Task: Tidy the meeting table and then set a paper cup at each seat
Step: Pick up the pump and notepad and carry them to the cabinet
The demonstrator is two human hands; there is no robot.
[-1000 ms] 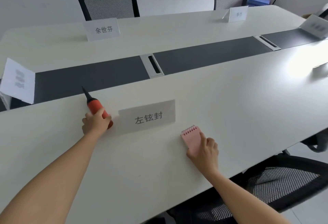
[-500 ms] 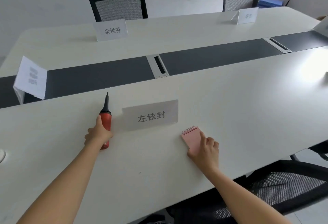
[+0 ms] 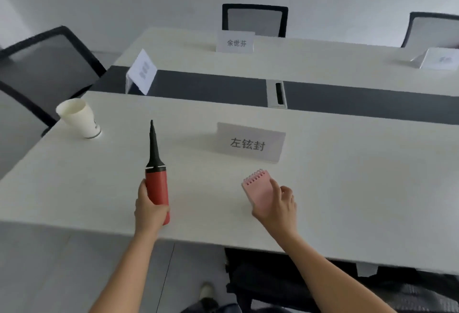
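At lower centre our left hand (image 3: pixel 151 209) wraps the red pump (image 3: pixel 157 188), its nozzle pointing up the frame. To its right, our right hand (image 3: pixel 278 207) pinches the pink notepad (image 3: pixel 257 187) by its near edge. We judge both should lift straight up, keeping the nozzle off the name card (image 3: pixel 250 142) just beyond. The paper cup (image 3: pixel 78 117) stands at upper left, near the corner of the white table (image 3: pixel 360 188). Farther up are a dark centre strip (image 3: pixel 211 86), more cards (image 3: pixel 235 42), and mesh chairs (image 3: pixel 254 19) against a grey wall.
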